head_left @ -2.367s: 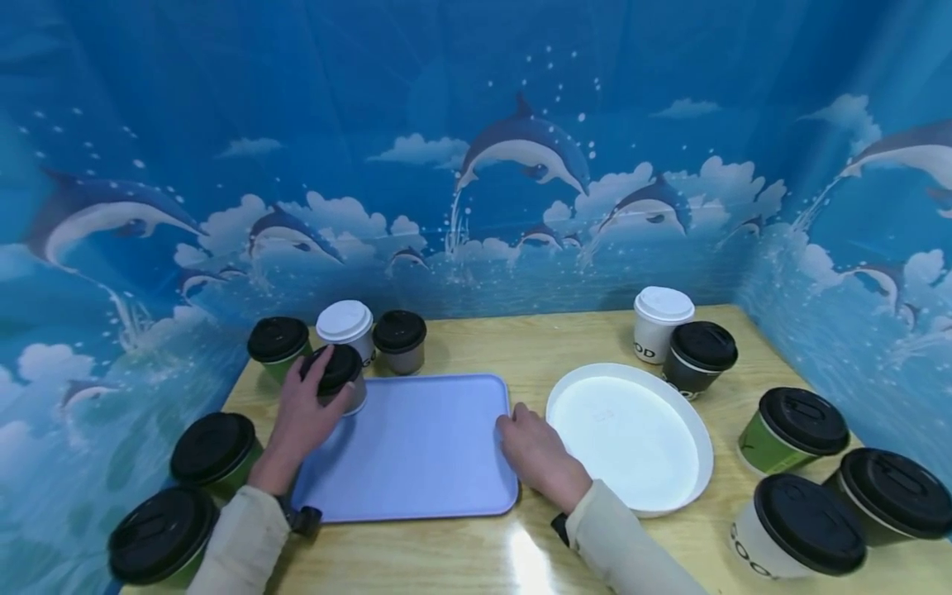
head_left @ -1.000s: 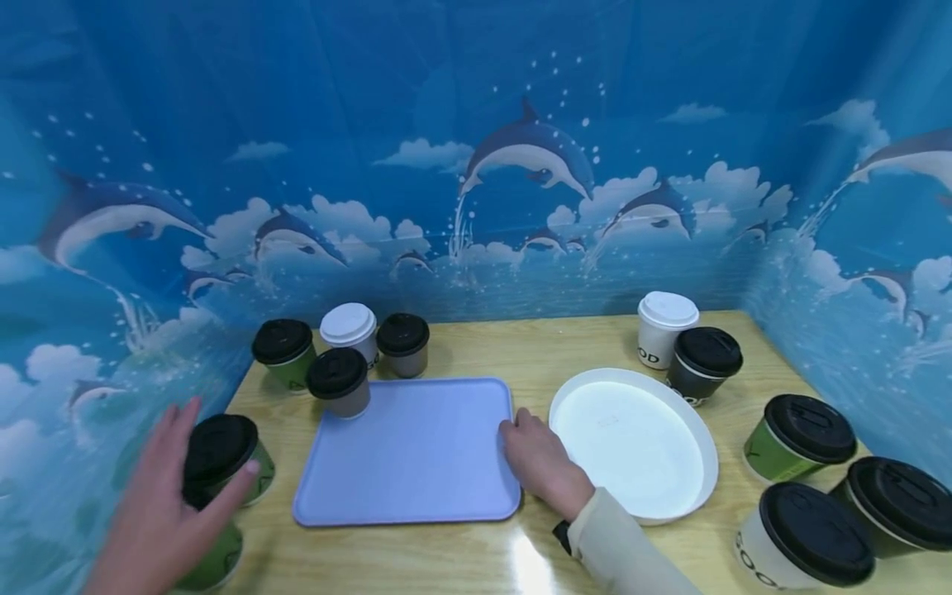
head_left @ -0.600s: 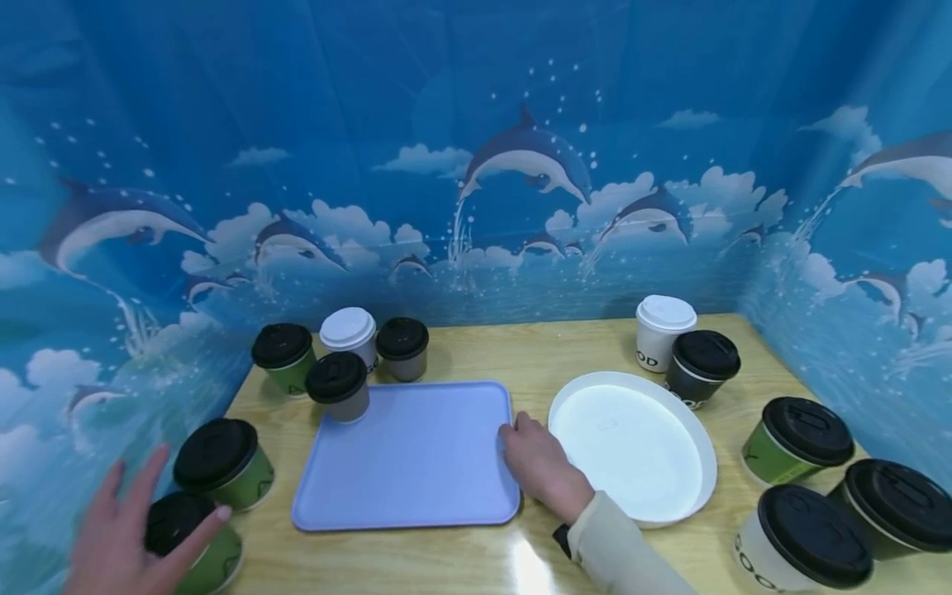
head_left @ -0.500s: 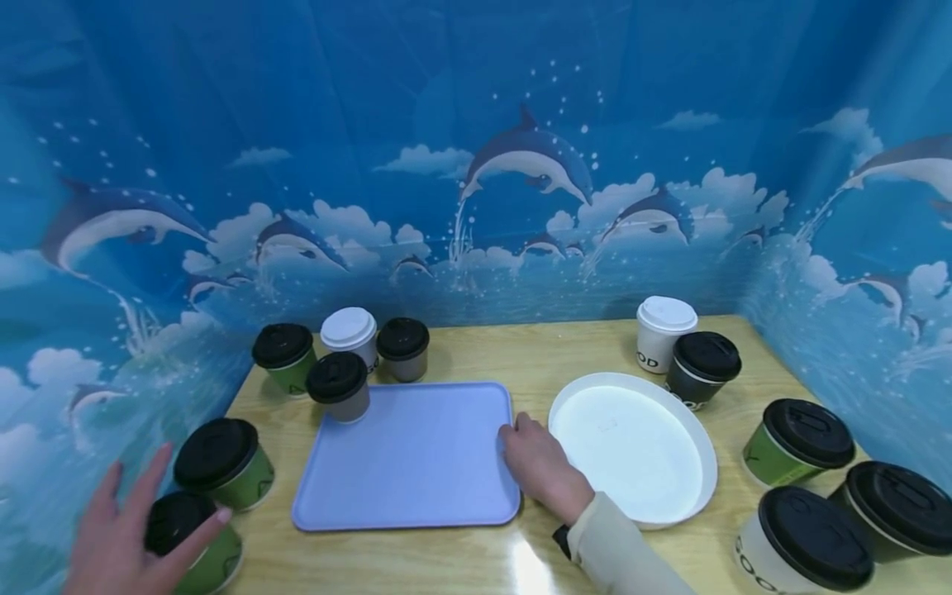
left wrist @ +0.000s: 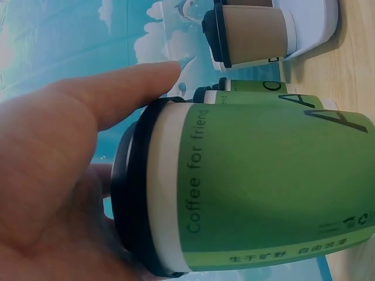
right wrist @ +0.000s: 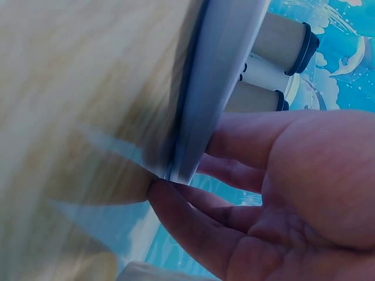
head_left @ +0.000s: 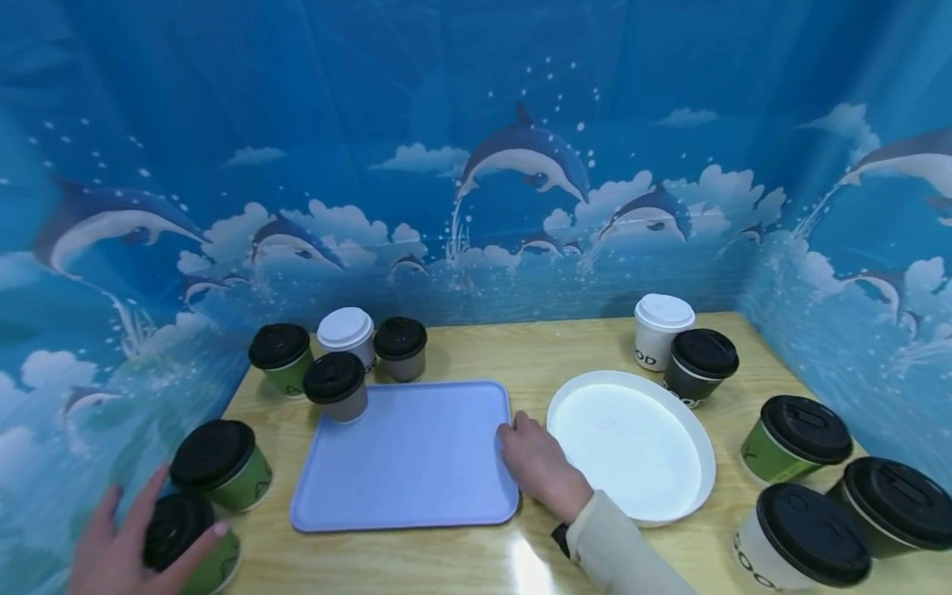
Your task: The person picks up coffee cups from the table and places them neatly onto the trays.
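Note:
In the head view, my left hand is spread around the black lid of the front-left green paper coffee cup. The left wrist view shows the thumb straight, with a gap above the lid; the other fingers are partly hidden behind it. My right hand pinches the right edge of the lavender tray; its fingertips meet that edge low, near the tabletop, in the right wrist view. A grey-brown cup with a black lid stands upright on the tray's back left corner.
Another green cup stands just behind the left hand's cup. Back left are a green cup, a white-lidded cup and a grey cup. A round white tray lies right of my right hand, with several lidded cups beyond it.
My left hand has let go of the grey-brown cup on the tray's corner and moved left and nearer, to the front green cup. My right hand has stayed at the tray's edge.

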Available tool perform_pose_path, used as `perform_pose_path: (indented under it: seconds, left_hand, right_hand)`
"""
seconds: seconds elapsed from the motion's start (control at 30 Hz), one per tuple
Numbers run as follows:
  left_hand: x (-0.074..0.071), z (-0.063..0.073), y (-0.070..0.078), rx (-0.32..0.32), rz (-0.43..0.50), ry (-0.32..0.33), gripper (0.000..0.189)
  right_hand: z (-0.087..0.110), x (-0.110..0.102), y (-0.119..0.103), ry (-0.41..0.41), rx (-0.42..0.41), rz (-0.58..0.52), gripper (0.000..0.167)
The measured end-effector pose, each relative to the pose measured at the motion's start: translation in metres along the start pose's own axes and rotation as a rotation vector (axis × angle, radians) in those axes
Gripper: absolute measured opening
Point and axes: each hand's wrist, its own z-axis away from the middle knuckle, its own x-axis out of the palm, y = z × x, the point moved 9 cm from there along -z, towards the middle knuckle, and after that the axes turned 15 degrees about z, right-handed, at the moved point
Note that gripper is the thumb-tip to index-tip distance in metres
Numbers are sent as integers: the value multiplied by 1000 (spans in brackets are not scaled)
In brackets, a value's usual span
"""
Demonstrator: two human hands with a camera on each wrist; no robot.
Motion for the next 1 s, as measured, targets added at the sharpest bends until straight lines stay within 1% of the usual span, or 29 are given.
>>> perform_pose_path:
  seconds: [0.07,0.23,0.4,0.6,1.0]
  left_hand:
    - [0,0,-2,-8,5,1,120]
    - [1,1,-3,-1,20,6,118]
    - [1,1,1,6,31,8,117]
    - [3,1,6,1,41,-4,116]
    - [4,4,5,20,48,-9,114]
  right_hand:
    - [0,1,0,-11,5,-10,10]
    - [0,2,-2,-10,6,-11,10]
    - [0,1,-2,-4,2,7,9]
    - [0,1,0,-10,6,-6,9]
    - [0,2,0,-6,3,-14,7]
